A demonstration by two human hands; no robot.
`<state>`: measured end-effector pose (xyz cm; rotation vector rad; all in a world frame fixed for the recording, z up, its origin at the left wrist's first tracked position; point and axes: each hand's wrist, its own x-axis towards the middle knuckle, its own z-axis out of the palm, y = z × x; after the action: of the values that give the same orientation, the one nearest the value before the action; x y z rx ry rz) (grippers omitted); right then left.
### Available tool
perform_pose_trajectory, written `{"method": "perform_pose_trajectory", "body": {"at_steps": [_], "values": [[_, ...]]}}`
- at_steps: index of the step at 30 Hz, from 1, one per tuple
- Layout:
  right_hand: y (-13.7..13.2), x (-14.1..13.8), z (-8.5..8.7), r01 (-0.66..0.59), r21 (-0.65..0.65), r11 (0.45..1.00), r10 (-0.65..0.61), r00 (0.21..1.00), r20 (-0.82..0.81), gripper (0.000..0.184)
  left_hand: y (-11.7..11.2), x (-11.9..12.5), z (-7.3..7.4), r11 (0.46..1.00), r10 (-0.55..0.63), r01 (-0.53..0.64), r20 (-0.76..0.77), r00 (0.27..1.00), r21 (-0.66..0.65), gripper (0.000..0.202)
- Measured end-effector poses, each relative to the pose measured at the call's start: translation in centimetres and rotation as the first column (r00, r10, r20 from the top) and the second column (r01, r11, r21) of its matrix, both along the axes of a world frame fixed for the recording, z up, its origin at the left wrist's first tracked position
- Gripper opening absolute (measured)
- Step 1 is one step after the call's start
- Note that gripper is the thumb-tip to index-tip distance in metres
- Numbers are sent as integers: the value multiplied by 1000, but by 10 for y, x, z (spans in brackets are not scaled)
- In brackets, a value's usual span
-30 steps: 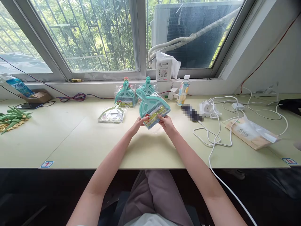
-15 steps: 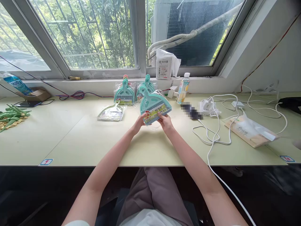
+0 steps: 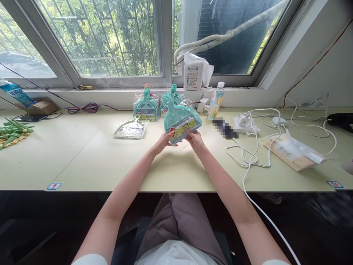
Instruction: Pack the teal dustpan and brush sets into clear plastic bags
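A teal dustpan and brush set [image 3: 180,114] in clear wrap is tilted up above the table between both hands. Its lower left corner is gripped by my left hand [image 3: 163,142], fingers partly beneath. My right hand [image 3: 195,140] pinches the lower right edge, thumb on the yellow label. Behind it, partly hidden, stands a group of similar teal sets [image 3: 173,91]. Another upright stack of wrapped sets [image 3: 146,105] is to its left. A pale green wrapped set [image 3: 131,129] lies flat on the table in front of that stack.
To the right are a drink bottle [image 3: 216,101], a blurred dark object [image 3: 225,128], white cables [image 3: 249,162] and a tissue pack [image 3: 293,151]. A box [image 3: 193,76] sits on the windowsill. Green pods or vegetables [image 3: 12,132] lie far left, near a cardboard box [image 3: 45,106].
The held set is turned slightly and sits a little closer to upright in both hands. The whole view has shifted slightly; the other things stay put.
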<state>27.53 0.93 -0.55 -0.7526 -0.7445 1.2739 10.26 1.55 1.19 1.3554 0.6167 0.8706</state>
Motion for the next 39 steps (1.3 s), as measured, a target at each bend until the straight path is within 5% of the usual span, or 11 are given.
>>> {"method": "perform_pose_trajectory", "body": {"at_steps": [6, 19, 32, 39], "values": [[-3, -6, 0, 48, -41, 998, -49, 998, -35, 25, -3, 3, -3, 998, -58, 58, 15, 998, -29, 62], [-6, -3, 10, -22, -56, 998, 19, 999, -47, 16, 0, 1, -5, 998, 16, -11, 69, 997, -68, 58], [1, -3, 2, -12, -70, 997, 9, 999, -44, 14, -1, 4, -5, 996, 62, -52, 145, 987, -77, 50], [6, 20, 9, -66, -202, 977, 98, 984, 148, 15, 14, -1, -14, 982, 129, -112, 109, 986, -155, 49]]}}
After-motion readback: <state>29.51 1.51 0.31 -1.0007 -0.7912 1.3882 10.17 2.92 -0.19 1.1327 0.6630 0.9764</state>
